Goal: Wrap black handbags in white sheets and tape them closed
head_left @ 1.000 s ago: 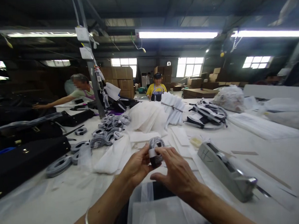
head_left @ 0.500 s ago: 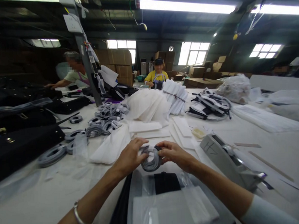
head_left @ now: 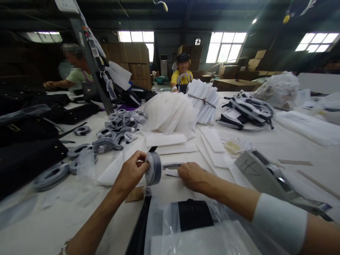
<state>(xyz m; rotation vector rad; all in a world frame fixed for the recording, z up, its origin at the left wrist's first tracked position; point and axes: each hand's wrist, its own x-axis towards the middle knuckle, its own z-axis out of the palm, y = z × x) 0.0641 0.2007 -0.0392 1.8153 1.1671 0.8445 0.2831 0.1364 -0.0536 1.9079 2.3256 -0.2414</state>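
Observation:
My left hand (head_left: 135,167) pinches a coiled grey strap (head_left: 154,169) on its edge, a black end sticking up from its top. To its right, my right hand (head_left: 192,177) is closed on a white strip (head_left: 173,172). A narrow grey band (head_left: 171,165) runs beside that strip toward the same fingers; whether it belongs to the coil I cannot tell. Below both hands lies a clear plastic bag (head_left: 167,224) with a black piece (head_left: 195,214) and a white sheet in it.
Several coiled grey straps (head_left: 103,144) lie at the left, near black cases (head_left: 23,162). White foam sheets (head_left: 169,112) are stacked ahead. A grey tape dispenser (head_left: 261,172) stands at the right. Dark straps (head_left: 247,111) are heaped behind it. Another person (head_left: 182,75) sits across the table.
Both hands were on the coil, which faced me. Now my left hand holds it turned on edge, and my right hand has come away to the right with the white strip.

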